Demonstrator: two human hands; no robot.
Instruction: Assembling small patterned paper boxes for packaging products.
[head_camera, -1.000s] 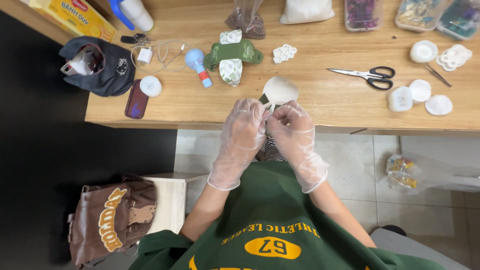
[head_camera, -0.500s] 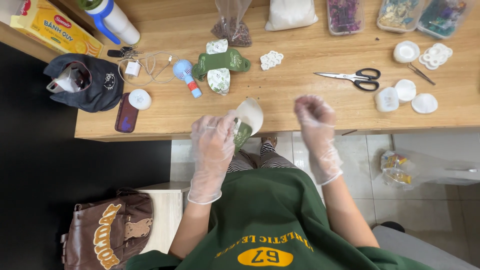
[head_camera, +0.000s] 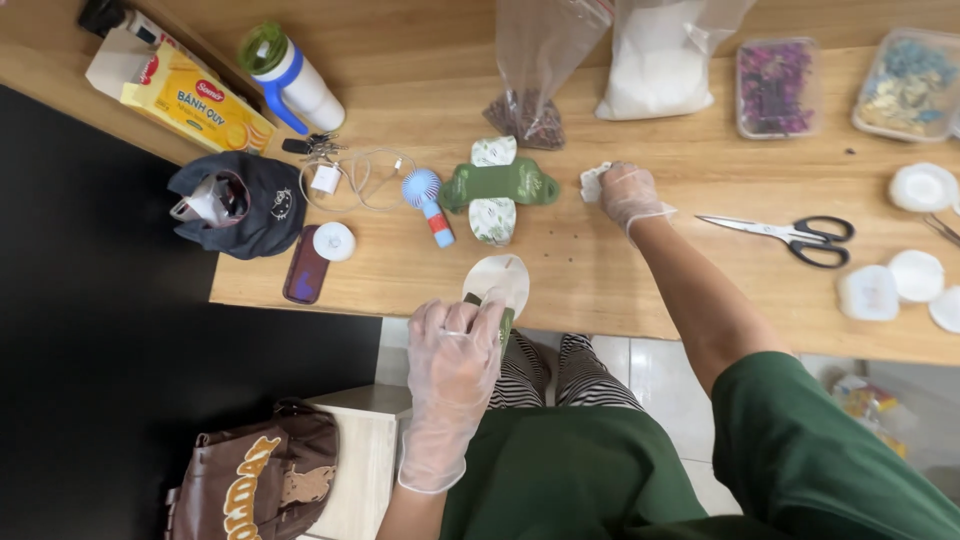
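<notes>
Both my hands wear thin clear gloves. My left hand is closed on a small white pouch with a green band at the near edge of the wooden table. My right hand is stretched out over the table and its fingers rest on a small white scalloped piece. Just left of that lies a green and white pouch bundle. Black-handled scissors lie to the right of my right arm.
At the table's back stand a clear bag of brown bits, a bag of white powder and two clear tubs. White round lumps lie at right. A small fan, phone, cap, bottle and yellow box fill the left.
My hands were together at the table edge on the white pouch. The right hand let go and reached forward to the scalloped piece; the left kept the pouch.
</notes>
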